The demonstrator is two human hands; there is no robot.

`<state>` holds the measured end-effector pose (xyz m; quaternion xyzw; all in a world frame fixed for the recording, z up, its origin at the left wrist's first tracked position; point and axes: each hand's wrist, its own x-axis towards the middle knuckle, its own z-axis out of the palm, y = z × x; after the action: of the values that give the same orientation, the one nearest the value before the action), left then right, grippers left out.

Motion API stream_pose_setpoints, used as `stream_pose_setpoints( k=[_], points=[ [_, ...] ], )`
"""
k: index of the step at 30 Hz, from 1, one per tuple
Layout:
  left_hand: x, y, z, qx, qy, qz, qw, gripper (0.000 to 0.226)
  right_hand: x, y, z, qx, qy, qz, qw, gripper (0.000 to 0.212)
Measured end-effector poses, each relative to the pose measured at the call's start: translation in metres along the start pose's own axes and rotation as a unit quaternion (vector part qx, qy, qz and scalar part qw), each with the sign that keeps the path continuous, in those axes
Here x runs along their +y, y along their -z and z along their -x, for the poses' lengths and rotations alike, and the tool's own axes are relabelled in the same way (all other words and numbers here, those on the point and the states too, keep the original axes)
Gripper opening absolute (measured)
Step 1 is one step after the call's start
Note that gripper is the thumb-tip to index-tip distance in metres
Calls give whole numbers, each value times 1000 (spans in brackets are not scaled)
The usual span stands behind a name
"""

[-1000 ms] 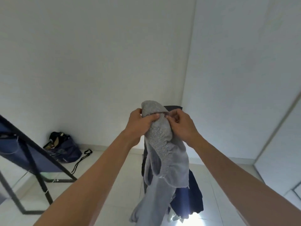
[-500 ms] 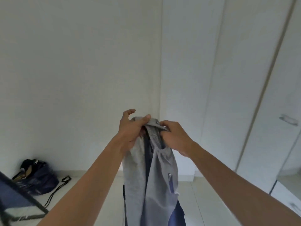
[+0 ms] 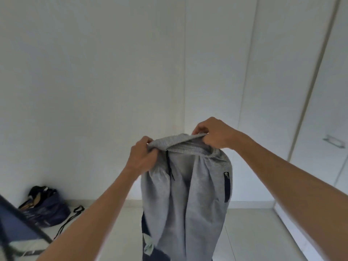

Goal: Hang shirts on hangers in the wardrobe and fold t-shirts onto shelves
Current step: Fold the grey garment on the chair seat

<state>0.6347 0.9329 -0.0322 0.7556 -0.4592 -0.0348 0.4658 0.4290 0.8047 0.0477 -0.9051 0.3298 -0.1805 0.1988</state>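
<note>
A grey garment (image 3: 185, 200) with an elastic waistband, a dark drawstring and a zipped side pocket hangs in front of me. My left hand (image 3: 143, 157) grips the left end of its waistband. My right hand (image 3: 213, 133) pinches the right end, a little higher, so the band is stretched between them. Dark blue cloth (image 3: 156, 255) shows below and behind the grey garment. The white wardrobe doors (image 3: 308, 110) stand closed at the right, one with a metal handle (image 3: 334, 141).
A dark blue bag (image 3: 46, 208) with a loose strap lies on the floor by the left wall. A black metal frame with blue fabric (image 3: 17, 228) leans in the lower left corner. White tiled floor (image 3: 250, 234) runs along the wardrobe.
My hands have moved apart along the waistband, spreading the bunched grey garment open. The view has swung right, bringing the wardrobe doors further into sight.
</note>
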Motion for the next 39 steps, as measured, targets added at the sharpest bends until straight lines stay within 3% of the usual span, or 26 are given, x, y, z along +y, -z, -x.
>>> stream_pose_setpoints(
  k=[3, 5, 7, 10, 13, 15, 17, 21, 23, 26, 28, 31, 34, 37, 39],
  points=[
    [1, 14, -2, -40, 42, 92, 994, 8, 19, 1, 4, -36, -64, 71, 995, 35],
    [2, 16, 3, -71, 75, 175, 979, 14, 25, -6, 5, -35, -104, -26, 994, 32],
    [-2, 18, 10, -101, 65, 190, 974, 21, 22, -11, 4, -44, -124, -193, 972, 29],
    [-15, 31, 14, -189, -26, 15, 982, 33, 12, -7, 3, -57, -106, -365, 923, 26],
    [-35, 41, 6, -146, -47, -192, 969, 33, 7, -2, 1, -95, -47, -392, 914, 26],
    [-45, 46, 5, -99, -22, -223, 969, 26, 1, -4, 1, -139, -11, -397, 907, 29],
    [-53, 51, 4, -64, -8, -192, 979, 14, -4, -8, 1, -165, -2, -353, 921, 28],
    [-65, 62, 2, -55, 3, -154, 987, 12, -5, -19, 3, -150, 34, -96, 983, 23],
    [-71, 69, 0, -42, 0, -149, 988, 19, -4, -27, 5, -159, 43, -83, 983, 22],
    [-76, 82, -3, -42, -20, -144, 988, 27, -5, -34, 8, -191, 20, -222, 956, 22],
    [-77, 91, -6, -50, -17, -141, 989, 28, -9, -39, 11, -171, 39, -235, 956, 22],
    [-78, 96, -12, -50, 22, -108, 993, 27, -20, -48, 16, -131, 100, -127, 978, 15],
    [-79, 98, -16, -38, 50, -28, 998, 23, -32, -57, 20, -141, 129, 20, 981, 43],
    [-75, 100, -17, -51, 56, -6, 997, 18, -31, -68, 16, -135, 169, 221, 951, 36],
    [-71, 104, -17, -56, 39, -23, 997, 21, -26, -67, 12, -129, 182, 263, 939, 30]
  ],
)
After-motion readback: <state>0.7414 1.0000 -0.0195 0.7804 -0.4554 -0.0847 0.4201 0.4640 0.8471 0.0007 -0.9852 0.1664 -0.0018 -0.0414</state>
